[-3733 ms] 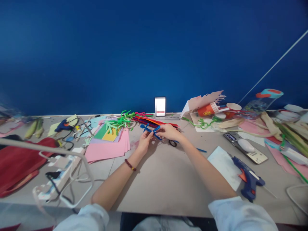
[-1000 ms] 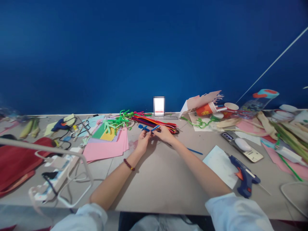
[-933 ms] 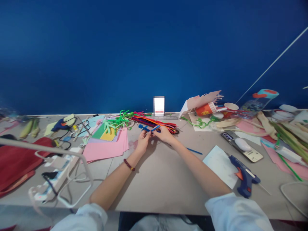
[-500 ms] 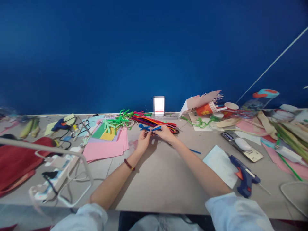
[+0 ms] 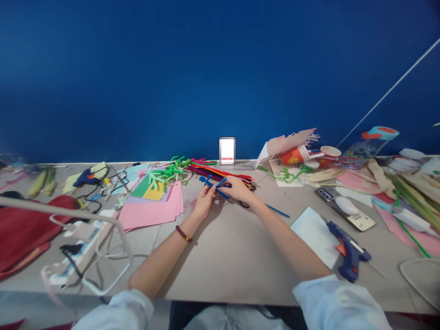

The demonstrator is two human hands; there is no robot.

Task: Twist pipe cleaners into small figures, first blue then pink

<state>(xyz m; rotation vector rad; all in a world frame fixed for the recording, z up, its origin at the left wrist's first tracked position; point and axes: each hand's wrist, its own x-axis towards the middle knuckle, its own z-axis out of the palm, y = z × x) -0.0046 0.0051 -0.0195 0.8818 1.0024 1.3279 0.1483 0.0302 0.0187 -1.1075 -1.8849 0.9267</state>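
Observation:
My left hand [image 5: 205,200] and my right hand [image 5: 238,189] meet at the middle of the grey table [image 5: 223,256], both pinched on a blue pipe-cleaner figure [image 5: 216,185] with twisted loops. Its long tail runs under my right wrist and comes out as a blue pipe cleaner end [image 5: 277,211] on the table. Just behind my hands lies a bundle of coloured pipe cleaners [image 5: 223,174]. A beaded bracelet [image 5: 182,233] sits on my left wrist.
A stack of coloured paper [image 5: 154,206] with green pipe-cleaner shapes [image 5: 165,174] lies to the left. A blue glue gun [image 5: 347,250] rests on white paper [image 5: 314,236] at the right. A phone [image 5: 345,208], red paper cups [image 5: 297,156], a power strip [image 5: 82,250] and red cloth [image 5: 24,233] surround.
My hands have turned the blue pipe-cleaner figure, so its arms now cross more steeply. My right hand shifted slightly toward me, and more of the blue tail shows beside my right forearm.

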